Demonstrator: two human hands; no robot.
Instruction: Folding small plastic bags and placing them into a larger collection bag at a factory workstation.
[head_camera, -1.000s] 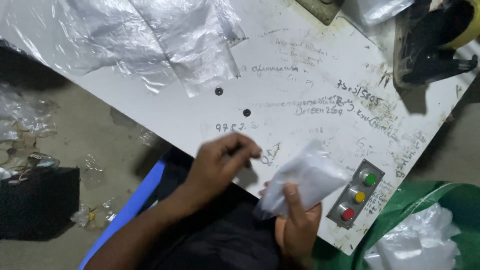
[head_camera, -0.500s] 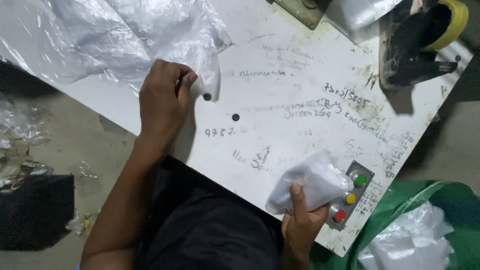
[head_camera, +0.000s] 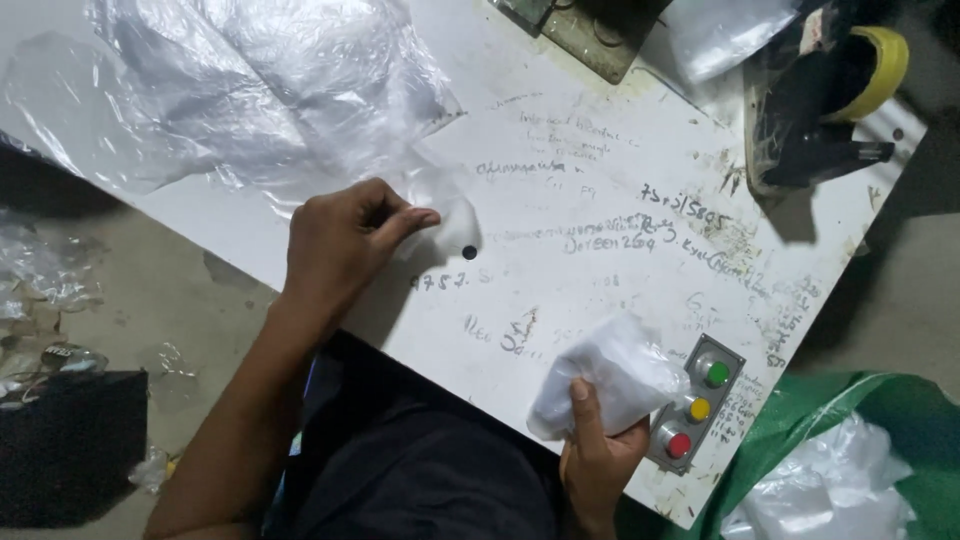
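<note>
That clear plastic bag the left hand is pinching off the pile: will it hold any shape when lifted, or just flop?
The clear plastic bag looks thin and crinkled, so it will probably flop and drape. It bunches where the left hand pinches it, so it is likely very light. The pile of clear bags overlaps it, so neighbours may cling and drag along.

button panel (head_camera: 697, 405) (three colours), green bag (head_camera: 880, 400)

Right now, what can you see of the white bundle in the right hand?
The white bundle looks like soft, crumpled plastic film or a filled bag, pale and slightly translucent. The right hand grips it from below, thumb across its lower front. It sits tilted at the table edge nearest the person, and its right side lies just left of the button panel, partly over the panel's corner.
</note>
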